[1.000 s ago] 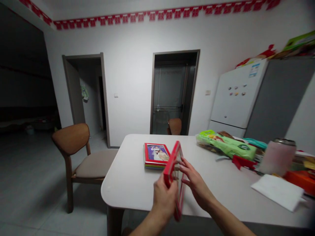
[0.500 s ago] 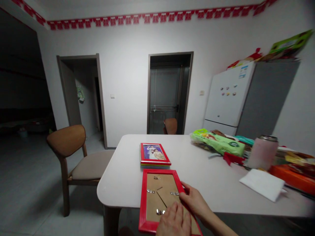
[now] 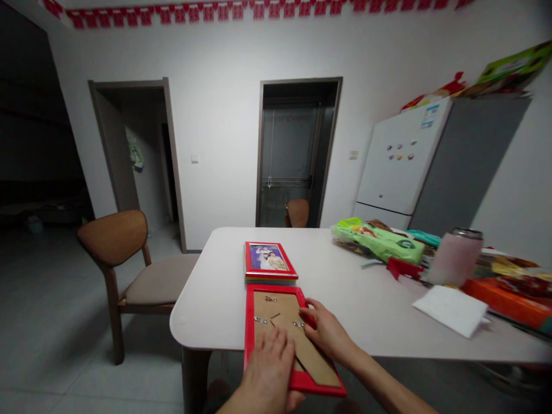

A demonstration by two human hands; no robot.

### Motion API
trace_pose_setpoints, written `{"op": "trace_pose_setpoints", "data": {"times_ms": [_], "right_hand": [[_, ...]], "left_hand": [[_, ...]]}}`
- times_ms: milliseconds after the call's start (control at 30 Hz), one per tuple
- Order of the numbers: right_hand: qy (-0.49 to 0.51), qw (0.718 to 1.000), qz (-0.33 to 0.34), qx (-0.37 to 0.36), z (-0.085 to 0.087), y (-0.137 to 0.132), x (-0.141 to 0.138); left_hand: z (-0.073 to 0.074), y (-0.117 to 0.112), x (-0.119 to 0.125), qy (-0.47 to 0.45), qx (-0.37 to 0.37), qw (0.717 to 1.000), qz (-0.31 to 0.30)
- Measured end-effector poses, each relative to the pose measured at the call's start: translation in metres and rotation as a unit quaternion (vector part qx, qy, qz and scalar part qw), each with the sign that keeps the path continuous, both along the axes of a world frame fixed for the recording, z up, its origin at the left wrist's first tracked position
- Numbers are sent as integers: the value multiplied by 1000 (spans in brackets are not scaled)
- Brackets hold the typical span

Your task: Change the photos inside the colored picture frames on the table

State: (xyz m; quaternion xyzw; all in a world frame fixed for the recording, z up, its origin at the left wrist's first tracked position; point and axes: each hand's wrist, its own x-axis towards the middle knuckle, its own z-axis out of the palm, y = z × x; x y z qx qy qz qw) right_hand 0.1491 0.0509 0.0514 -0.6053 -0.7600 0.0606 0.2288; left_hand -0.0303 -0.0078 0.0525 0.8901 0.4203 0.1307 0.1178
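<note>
We hold a rectangular red picture frame with a brown backing board (image 3: 308,353) face down at the near edge of the white, round-cornered bench (image 3: 366,328), toward its near-left corner. Its lower end projects past that edge; we cannot tell whether its upper end touches the bench. Our right hand (image 3: 326,333) grips the right rail, fingers curled around it. Our left hand (image 3: 269,365) lies on the backing, fingers straight; we cannot tell whether its thumb clamps the lower rail. Small silver metal clips (image 3: 261,319) sit on the backing. Just beyond, toward the far edge, lies a stack of frames topped by a red-framed photograph (image 3: 269,259).
</note>
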Motion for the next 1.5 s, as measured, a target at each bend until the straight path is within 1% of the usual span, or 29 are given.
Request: {"op": "trace_pose_setpoints", "data": {"times_ms": [33,100,133,200,333,433,500,600,667,767,867,933,1000,1067,1133,1200,1233,1267,1333,1400,1433,1500], "right_hand": [[-9,1000,15,-1,1,0,-1],[-28,999,38,-8,1,1,-2],[-34,999,41,-11,1,2,-2],[-41,999,34,-9,1,4,-3],[-61,998,21,0,0,8,-3],[-79,996,9,27,3,12,-9],[-58,997,27,35,4,17,-21],[6,996,90,4,3,22,-45],[28,993,114,-7,2,23,-61],[35,992,119,7,-1,23,-78],[47,994,95,12,-3,25,-85],[52,995,82,9,-1,26,-85],[63,994,88,4,3,25,-80],[93,989,114,-15,9,19,-70],[124,980,150,-49,15,8,-57],[131,973,176,-76,18,-3,-43],[126,974,172,-79,18,-8,-38],[117,979,153,-73,17,-13,-33],[83,992,82,-45,13,-18,-28],[40,999,14,-24,9,-20,-26],[22,999,0,-24,8,-20,-26],[6,999,1,-32,7,-19,-26]], "left_hand": [[2,2,-12,-10,-8,999,39],[4,6,-31,-27,-38,995,89],[4,8,-37,-36,-54,993,99],[3,11,-44,-55,-72,991,98],[-1,12,-43,-81,-77,989,94],[-2,11,-41,-86,-73,989,95],[-2,10,-39,-86,-69,989,102],[-3,11,-38,-87,-68,988,109],[-7,13,-37,-90,-61,988,106],[-14,16,-36,-101,-38,989,97],[-19,17,-36,-112,-20,989,91],[-19,16,-37,-116,-14,989,91],[-19,16,-38,-116,-17,989,90],[-19,17,-38,-114,-26,989,89],[-19,19,-38,-117,-31,989,89],[-20,21,-36,-126,-28,987,94],[-21,22,-35,-132,-26,986,96],[-21,24,-33,-138,-25,985,99],[-21,25,-31,-151,-26,983,103],[-21,25,-29,-160,-33,981,105],[-20,25,-28,-162,-37,980,107],[-19,24,-27,-166,-43,979,113]]}}
